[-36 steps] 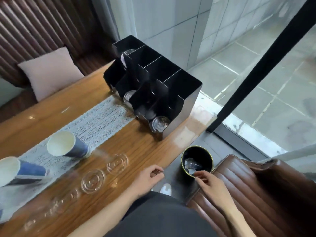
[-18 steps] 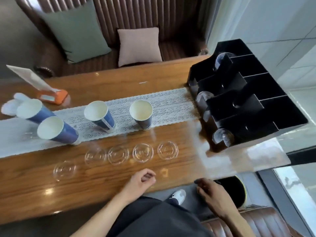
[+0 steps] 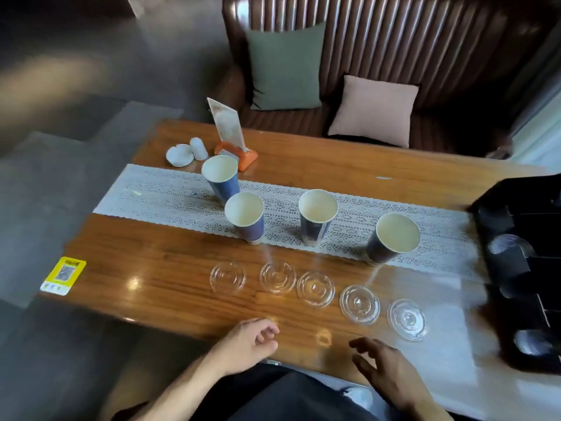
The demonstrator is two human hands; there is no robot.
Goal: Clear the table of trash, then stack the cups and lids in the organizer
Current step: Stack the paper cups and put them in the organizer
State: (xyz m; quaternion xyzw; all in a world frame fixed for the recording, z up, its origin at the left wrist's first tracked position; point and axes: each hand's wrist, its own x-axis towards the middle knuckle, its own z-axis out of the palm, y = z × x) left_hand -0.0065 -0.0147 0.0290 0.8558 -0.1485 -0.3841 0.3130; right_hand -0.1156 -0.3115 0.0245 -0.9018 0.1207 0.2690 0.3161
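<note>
Your left hand is loosely curled, your right hand spread, both empty; clear lids lie just ahead.

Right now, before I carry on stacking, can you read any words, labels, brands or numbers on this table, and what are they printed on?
No text is legible in this view.
Yellow sticker at the table's left edge: a QR-style square plus small print, too blurred to read.
Upright card in the orange stand: printed, but unreadable.
Blue paper cups: a pattern only, no readable brand.
Clear lids: no readable marking.
</note>
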